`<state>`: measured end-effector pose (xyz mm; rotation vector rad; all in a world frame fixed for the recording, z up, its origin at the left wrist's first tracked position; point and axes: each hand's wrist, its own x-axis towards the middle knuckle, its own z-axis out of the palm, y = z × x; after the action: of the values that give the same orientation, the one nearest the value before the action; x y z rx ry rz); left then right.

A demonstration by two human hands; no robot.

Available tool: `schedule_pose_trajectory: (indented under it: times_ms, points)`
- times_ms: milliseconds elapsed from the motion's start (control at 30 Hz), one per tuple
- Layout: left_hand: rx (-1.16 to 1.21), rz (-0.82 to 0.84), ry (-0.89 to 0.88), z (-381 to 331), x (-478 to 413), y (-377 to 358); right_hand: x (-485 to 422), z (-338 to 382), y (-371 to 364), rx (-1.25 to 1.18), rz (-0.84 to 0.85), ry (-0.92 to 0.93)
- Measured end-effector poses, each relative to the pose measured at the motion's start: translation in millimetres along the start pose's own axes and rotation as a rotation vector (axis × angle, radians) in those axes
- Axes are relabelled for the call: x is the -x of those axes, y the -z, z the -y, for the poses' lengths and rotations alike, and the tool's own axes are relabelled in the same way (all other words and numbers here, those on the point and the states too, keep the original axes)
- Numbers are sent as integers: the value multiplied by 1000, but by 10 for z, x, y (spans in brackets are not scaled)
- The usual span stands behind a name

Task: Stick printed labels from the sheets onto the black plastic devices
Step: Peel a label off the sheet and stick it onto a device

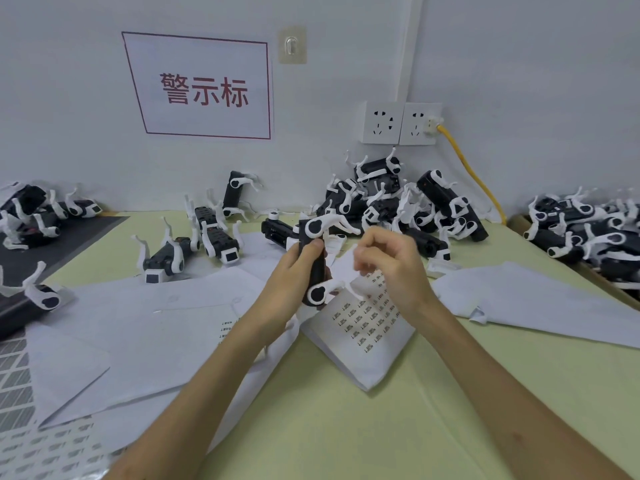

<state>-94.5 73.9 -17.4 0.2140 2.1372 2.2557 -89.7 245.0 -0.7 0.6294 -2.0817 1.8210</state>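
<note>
- Several spent white backing sheets (138, 327) sprawl across the pale green tabletop (346, 427) on the left. A dropped label could vanish among them.
- Left hand (294, 268) is clamped round the black plastic device with white jointed legs (313, 261), holding it upright above the table at centre. Those legs jut toward the other hand and could snag a sticky label on its way in.
- Right hand (388, 265), just beside the device, has its fingers curled, pinching a small white paper flap (341, 268). Whether that is a peeled label or the sheet's corner, I cannot tell. If it is a label, it may fold onto itself or go on crooked.
- Below both hands lies the printed label sheet (367, 327), unweighted, its upper end lifted. A sharp tug would likely drag the whole sheet.
- Behind, the heap of black-and-white devices (398, 206) leans at the wall. Setting this one back there risks mixing labelled with unlabelled.
</note>
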Motion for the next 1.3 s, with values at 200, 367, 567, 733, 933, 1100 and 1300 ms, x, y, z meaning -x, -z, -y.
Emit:
schedule_pose_trajectory:
  times_ms: [200,367,567,733,933,1100,1300]
  points:
    - [-143,53,-143,21,5,-23,-62,89,206,3,-113,39]
    - [-362,86,-256,51,61,-44,-15,147,215,200,274,93]
    - [-265,48,-267,-25,59,38,-72,63,256,281,166,36]
    - [97,119,-153,-159,50,147,-141,-90,313,138,-52,-296]
    - [150,-74,-119,-141,39,113,-116,-131,269,-30,140,-511]
    - [262,-188,-61,-153,3,97,-122,-76,272,-59,134,-441]
    - [-52,-137,5,-125,7,113,-154,28,437,-196,-78,-498]
